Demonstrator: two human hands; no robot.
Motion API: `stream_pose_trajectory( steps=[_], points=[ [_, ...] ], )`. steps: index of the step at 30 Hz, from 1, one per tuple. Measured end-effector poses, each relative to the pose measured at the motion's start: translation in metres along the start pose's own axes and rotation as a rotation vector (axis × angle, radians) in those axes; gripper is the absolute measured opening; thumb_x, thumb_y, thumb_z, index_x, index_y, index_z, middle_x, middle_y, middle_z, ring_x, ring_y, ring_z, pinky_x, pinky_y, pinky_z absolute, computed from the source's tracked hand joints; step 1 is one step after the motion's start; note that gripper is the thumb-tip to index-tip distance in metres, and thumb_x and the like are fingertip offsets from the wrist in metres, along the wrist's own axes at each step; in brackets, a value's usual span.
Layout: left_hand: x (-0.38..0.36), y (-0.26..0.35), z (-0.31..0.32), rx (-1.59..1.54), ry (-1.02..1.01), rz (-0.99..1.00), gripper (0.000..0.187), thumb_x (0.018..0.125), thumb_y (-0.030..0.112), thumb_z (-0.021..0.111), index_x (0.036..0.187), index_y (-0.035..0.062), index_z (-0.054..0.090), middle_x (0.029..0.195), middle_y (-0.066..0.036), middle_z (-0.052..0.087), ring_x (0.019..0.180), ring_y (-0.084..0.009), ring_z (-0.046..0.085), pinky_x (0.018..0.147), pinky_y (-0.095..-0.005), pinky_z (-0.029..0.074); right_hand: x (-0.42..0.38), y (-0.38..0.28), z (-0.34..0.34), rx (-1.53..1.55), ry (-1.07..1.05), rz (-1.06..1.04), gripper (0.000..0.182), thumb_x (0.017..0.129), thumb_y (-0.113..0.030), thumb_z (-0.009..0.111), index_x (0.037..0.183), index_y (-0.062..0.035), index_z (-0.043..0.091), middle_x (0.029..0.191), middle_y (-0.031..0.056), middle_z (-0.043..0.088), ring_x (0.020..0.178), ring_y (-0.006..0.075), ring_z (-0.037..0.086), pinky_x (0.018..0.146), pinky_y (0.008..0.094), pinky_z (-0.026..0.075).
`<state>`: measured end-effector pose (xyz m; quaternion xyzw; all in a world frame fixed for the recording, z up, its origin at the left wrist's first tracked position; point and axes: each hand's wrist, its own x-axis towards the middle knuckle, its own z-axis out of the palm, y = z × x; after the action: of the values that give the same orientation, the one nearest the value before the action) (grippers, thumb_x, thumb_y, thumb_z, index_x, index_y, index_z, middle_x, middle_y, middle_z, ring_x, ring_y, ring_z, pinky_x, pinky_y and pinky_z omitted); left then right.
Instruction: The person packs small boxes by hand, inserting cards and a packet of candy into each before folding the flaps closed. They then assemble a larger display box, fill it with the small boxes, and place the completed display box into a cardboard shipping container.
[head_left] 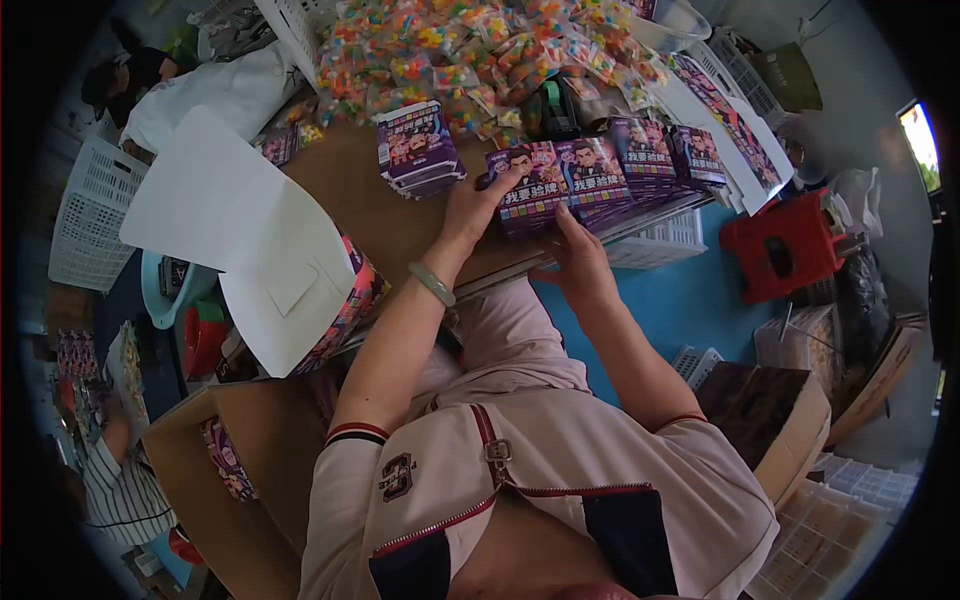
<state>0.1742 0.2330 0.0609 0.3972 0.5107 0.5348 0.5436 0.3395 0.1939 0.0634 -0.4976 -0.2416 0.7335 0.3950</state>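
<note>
- Head view: the left hand is bent round the purple packs, thumb on top. I can't see all its fingers.
- The right hand is part open, with its thumb touching the packs' near edge.
- The packs are side by side, near the table's front edge. Hold them softly and flat, so none slip or bend.

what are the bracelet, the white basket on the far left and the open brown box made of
Bracelet: polished stone such as jade, or glass; pale green with a soft shine.
White basket: probably molded plastic, given its regular slots.
Brown box: matte cardboard, judging by the plain tan panels.
</note>
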Motion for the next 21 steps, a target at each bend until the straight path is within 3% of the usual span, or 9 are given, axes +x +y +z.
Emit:
stream_pose_trajectory(
  steps=[4,6,9,11,13,14,15,17,21],
  points=[
    [0.005,-0.009,-0.016,0.045,-0.091,0.021,0.049,0.082,0.035,0.075,0.117,0.0012,0.065,0.107,-0.006,0.069,0.097,-0.0114,0.064,0.087,-0.0279,0.049,0.008,0.011,0.008,0.054,0.057,0.007,0.039,0.094,-0.040,0.057,0.124,-0.0144,0.055,0.114,0.0027,0.062,0.108,0.0191,0.057,0.087,0.0524,0.047],
    [-0.001,-0.013,-0.019,0.071,-0.107,0.016,0.057,0.081,0.034,0.077,0.123,-0.0003,0.060,0.110,-0.007,0.067,0.100,-0.0129,0.063,0.088,-0.0283,0.049,0.006,0.021,0.003,0.147,-0.116,-0.019,0.036,0.094,-0.027,0.056,0.126,-0.0128,0.052,0.116,0.0047,0.061,0.107,0.0205,0.059,0.089,0.0476,0.048],
    [-0.035,-0.019,-0.019,-0.129,0.103,0.079,0.092,0.073,0.024,0.083,0.139,0.0029,0.022,0.125,-0.013,0.047,0.116,-0.0235,0.054,0.095,-0.0336,0.047,0.000,0.041,0.007,0.266,-0.250,-0.010,0.036,0.091,-0.015,0.056,0.126,-0.0106,0.050,0.116,0.0058,0.061,0.106,0.0216,0.061,0.091,0.0437,0.049],
    [-0.058,-0.020,-0.030,-0.114,0.111,0.256,0.091,0.072,0.019,0.082,0.139,0.0019,0.022,0.126,-0.014,0.046,0.116,-0.0235,0.054,0.096,-0.0344,0.046,-0.002,0.043,0.008,0.254,-0.283,0.036,0.045,0.088,-0.009,0.056,0.132,-0.0060,0.047,0.123,0.0078,0.059,0.111,0.0219,0.059,0.098,0.0404,0.045],
    [-0.081,-0.006,-0.039,-0.064,0.115,0.466,0.101,0.068,0.004,0.078,0.147,0.0028,0.015,0.130,-0.015,0.047,0.119,-0.0233,0.052,0.102,-0.0381,0.043,0.007,0.052,0.001,-0.120,-0.381,-0.318,0.054,0.088,-0.007,0.058,0.139,-0.0017,0.041,0.133,0.0130,0.053,0.121,0.0241,0.052,0.098,0.0355,0.044],
    [-0.087,-0.012,-0.050,-0.063,0.133,0.453,0.101,0.068,0.004,0.078,0.147,0.0028,0.015,0.130,-0.015,0.047,0.119,-0.0233,0.052,0.102,-0.0381,0.043,0.011,0.053,-0.007,-0.188,-0.331,-0.347,0.061,0.092,-0.013,0.055,0.147,-0.0003,0.031,0.147,0.0157,0.039,0.136,0.0253,0.039,0.109,0.0342,0.034],
    [-0.093,-0.019,-0.062,0.101,0.101,0.502,0.106,0.067,0.002,0.078,0.149,0.0039,0.010,0.132,-0.016,0.046,0.120,-0.0240,0.051,0.103,-0.0388,0.042,0.012,0.048,-0.002,-0.193,-0.341,-0.330,0.061,0.092,-0.013,0.055,0.147,-0.0003,0.031,0.147,0.0157,0.039,0.136,0.0253,0.039,0.109,0.0342,0.034],
    [-0.104,-0.028,-0.071,0.375,0.019,0.579,0.119,0.068,-0.001,0.077,0.152,0.0090,-0.007,0.136,-0.017,0.042,0.124,-0.0259,0.050,0.107,-0.0407,0.039,0.013,0.032,0.012,-0.409,-0.342,-0.612,0.060,0.099,-0.024,0.045,0.150,-0.0009,0.024,0.153,0.0156,0.030,0.142,0.0247,0.027,0.115,0.0347,0.022],
    [-0.105,-0.064,-0.075,0.267,-0.043,0.461,0.125,0.068,-0.002,0.078,0.150,0.0117,-0.016,0.138,-0.017,0.042,0.126,-0.0263,0.049,0.107,-0.0415,0.040,0.042,0.049,0.048,-0.335,-0.653,-0.562,0.070,0.102,-0.047,0.029,0.153,-0.0023,0.013,0.155,0.0149,0.025,0.143,0.0244,0.027,0.117,0.0357,0.018]
  ],
)
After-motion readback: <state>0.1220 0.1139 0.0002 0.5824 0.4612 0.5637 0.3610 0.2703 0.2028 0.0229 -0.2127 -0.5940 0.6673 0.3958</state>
